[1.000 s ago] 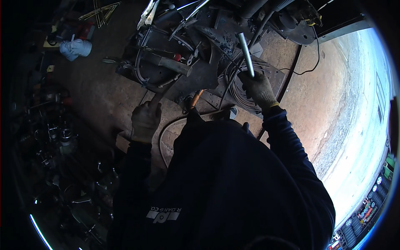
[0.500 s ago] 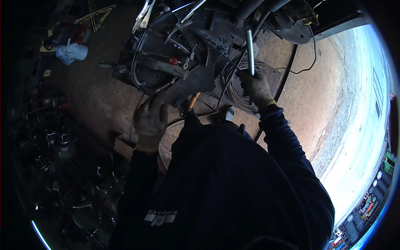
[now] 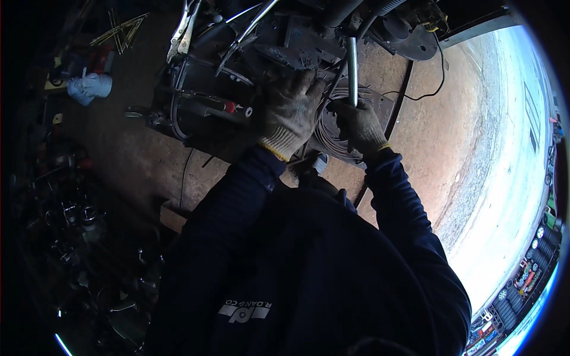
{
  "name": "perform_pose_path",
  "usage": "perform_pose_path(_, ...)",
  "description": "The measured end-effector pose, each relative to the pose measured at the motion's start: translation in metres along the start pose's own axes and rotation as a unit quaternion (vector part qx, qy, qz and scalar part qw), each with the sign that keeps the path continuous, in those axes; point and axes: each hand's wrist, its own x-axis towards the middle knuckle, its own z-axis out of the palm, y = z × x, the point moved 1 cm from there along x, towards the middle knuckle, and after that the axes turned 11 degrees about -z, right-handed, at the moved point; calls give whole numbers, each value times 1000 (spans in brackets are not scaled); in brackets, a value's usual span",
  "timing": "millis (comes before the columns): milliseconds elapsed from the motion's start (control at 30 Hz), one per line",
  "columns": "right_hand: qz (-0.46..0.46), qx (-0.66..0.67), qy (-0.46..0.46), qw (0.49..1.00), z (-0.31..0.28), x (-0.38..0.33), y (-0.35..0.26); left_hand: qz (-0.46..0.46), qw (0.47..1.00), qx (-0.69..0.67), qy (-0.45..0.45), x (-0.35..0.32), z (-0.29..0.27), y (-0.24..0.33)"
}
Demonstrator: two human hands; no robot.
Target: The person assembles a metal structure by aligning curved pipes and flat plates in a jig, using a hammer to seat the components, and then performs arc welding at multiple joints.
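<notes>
My right hand (image 3: 361,127), in a grey knit work glove with a yellow cuff edge, is closed round the lower end of a silver metal bar (image 3: 353,77). The bar's far end meets dark machinery above. My left hand (image 3: 290,113), gloved alike, reaches over the dark metal bench top (image 3: 217,142) with its fingers stretched out and slightly apart, and nothing shows in it. Left of it lie a red-tipped tool (image 3: 230,107) and a locking plier (image 3: 181,35). A coil of cable or wire (image 3: 332,127) sits between and below both hands.
Dark machinery with a round plate (image 3: 415,44) stands at the top right, a black cable hanging from it. Several thin rods (image 3: 120,31) and a pale blue cloth bundle (image 3: 89,88) lie at the far left. Cluttered metal parts (image 3: 89,216) fill the dark lower left.
My left hand has swung up and right from beside my body to over the bench. The right hand stays closed on the metal bar. The view has shifted slightly.
</notes>
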Motion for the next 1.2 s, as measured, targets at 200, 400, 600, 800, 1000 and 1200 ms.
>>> perform_pose_path(200,-83,-145,64,984,6,9,25,-12,998,-42,35,19,25,-11)
perform_pose_path(400,-62,-158,90,981,9,10,21,-31,992,-116,36,26,17,-15)
perform_pose_path(600,-66,-182,99,976,13,8,16,-55,983,-168,48,26,18,-23)
perform_pose_path(800,-34,-88,120,988,7,10,32,-55,973,-219,49,35,23,-26)
perform_pose_path(1000,-34,-30,113,993,11,12,36,-76,968,-235,52,33,20,-29)
perform_pose_path(1200,-22,-24,114,993,11,12,32,-100,973,-206,28,32,23,-21)
